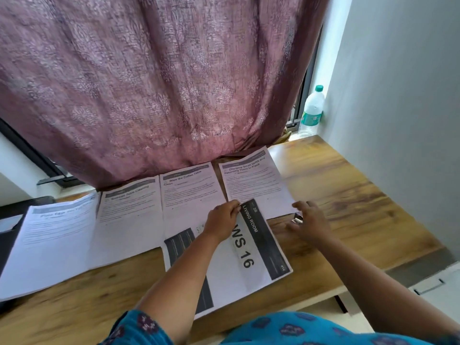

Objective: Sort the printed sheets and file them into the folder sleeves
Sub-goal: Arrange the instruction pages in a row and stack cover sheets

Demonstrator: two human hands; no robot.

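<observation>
Pinching the rightmost sheet (256, 185), left hand (221, 221); right hand (310, 224) spread over a stapler (298, 217).

Both bare forearms reach forward from the six o'clock edge toward twelve. The left hand (222, 221) lies knuckles up, thumb and fingertips pinched together at its one o'clock tip. The right hand (310, 224), just off at three o'clock, hovers palm down with fingers spread and loosely curled, pointing toward ten o'clock.
</observation>
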